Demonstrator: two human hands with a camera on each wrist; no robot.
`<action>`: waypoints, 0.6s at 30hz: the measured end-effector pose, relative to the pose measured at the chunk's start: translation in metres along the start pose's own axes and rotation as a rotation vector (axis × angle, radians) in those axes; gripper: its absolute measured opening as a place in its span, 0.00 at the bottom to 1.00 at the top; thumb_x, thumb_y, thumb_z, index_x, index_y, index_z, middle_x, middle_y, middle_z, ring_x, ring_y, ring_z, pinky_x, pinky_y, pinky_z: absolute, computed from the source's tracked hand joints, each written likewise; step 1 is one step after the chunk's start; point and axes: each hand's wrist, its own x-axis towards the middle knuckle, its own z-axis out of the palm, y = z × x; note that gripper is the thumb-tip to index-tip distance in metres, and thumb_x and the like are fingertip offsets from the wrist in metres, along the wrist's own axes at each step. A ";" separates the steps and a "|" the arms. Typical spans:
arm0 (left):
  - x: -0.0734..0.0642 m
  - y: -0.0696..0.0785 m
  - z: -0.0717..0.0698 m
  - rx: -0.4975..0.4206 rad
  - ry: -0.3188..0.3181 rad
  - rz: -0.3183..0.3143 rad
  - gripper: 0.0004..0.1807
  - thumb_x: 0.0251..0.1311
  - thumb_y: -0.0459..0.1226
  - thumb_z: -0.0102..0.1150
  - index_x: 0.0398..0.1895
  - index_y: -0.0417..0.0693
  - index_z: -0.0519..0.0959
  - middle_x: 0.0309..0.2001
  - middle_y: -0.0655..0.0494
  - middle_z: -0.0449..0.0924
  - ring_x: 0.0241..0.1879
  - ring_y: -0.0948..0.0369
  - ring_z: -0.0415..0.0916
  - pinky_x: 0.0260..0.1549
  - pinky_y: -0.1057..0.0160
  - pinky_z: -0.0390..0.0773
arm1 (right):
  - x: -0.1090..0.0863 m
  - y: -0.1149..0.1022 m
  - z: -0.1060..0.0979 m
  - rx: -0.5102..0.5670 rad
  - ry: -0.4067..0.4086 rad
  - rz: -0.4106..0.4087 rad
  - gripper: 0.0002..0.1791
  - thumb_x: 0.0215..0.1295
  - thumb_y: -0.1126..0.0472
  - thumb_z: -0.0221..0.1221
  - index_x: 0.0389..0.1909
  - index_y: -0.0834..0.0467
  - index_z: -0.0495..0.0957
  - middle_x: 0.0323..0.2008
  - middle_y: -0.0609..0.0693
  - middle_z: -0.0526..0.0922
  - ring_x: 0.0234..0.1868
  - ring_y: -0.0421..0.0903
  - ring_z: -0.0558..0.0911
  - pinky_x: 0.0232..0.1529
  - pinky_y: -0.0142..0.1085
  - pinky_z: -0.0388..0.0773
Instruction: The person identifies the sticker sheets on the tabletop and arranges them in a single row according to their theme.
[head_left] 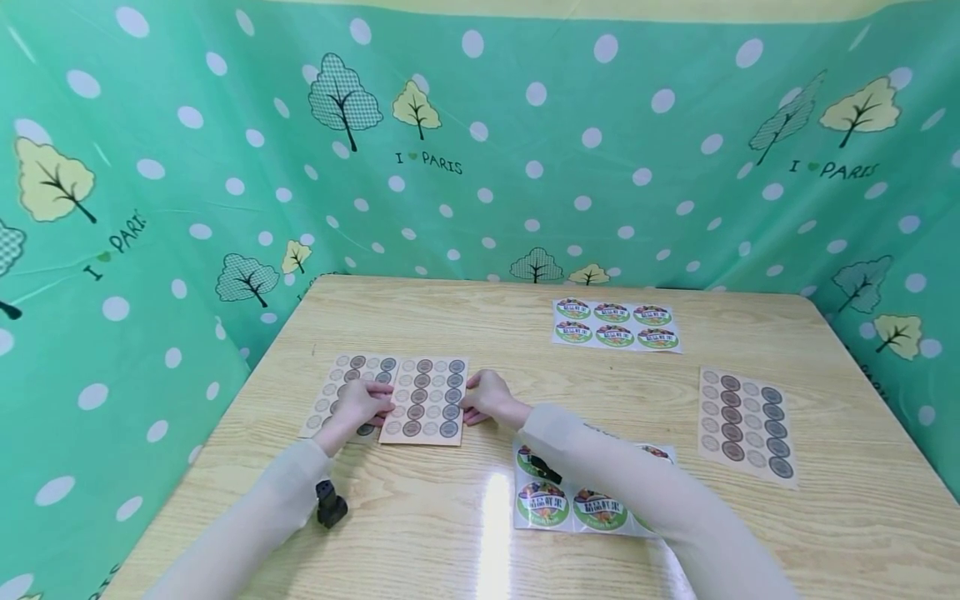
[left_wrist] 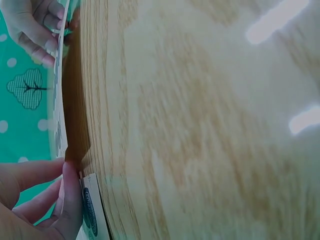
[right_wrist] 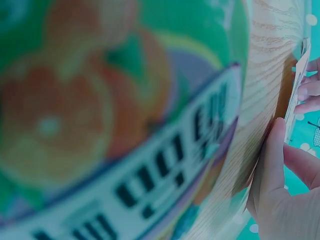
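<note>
A brown sheet of round stickers (head_left: 429, 398), in rows of pale and dark circles, is held between both hands. My left hand (head_left: 362, 405) pinches its left edge between thumb and fingers. At the right edge, my right hand (head_left: 486, 397) pinches it likewise. In the left wrist view the sheet (left_wrist: 58, 110) is seen edge-on, lifted a little off the table with a shadow below. A second brown sticker sheet (head_left: 327, 402) lies to the left, partly covered by my left hand.
On the wooden table (head_left: 420, 533), a third brown sticker sheet (head_left: 742, 425) lies at the right. A sheet of oval fruit labels (head_left: 617, 325) lies at the back. Another sheet of fruit labels (head_left: 567, 523) is partly hidden under my right forearm. A green curtain (head_left: 480, 225) surrounds the table.
</note>
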 end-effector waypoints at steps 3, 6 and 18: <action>0.000 0.000 0.000 0.003 -0.005 0.009 0.19 0.46 0.22 0.58 0.45 0.27 0.73 0.27 0.44 0.79 0.17 0.66 0.74 0.17 0.66 0.79 | 0.000 0.000 0.001 -0.004 0.002 0.003 0.21 0.47 0.78 0.58 0.44 0.71 0.65 0.18 0.60 0.77 0.10 0.44 0.75 0.18 0.35 0.79; 0.001 0.000 -0.001 0.008 -0.003 0.013 0.19 0.46 0.22 0.58 0.45 0.27 0.73 0.26 0.45 0.79 0.17 0.66 0.74 0.17 0.66 0.79 | 0.000 -0.001 0.001 -0.011 0.002 0.005 0.21 0.46 0.78 0.58 0.44 0.71 0.65 0.16 0.60 0.77 0.10 0.44 0.74 0.18 0.36 0.79; 0.007 -0.003 -0.003 0.038 0.012 0.027 0.19 0.44 0.22 0.59 0.44 0.28 0.74 0.26 0.42 0.78 0.14 0.66 0.73 0.17 0.66 0.79 | 0.000 -0.003 0.004 -0.002 -0.006 -0.016 0.21 0.46 0.79 0.58 0.43 0.71 0.64 0.18 0.62 0.77 0.10 0.44 0.74 0.18 0.35 0.79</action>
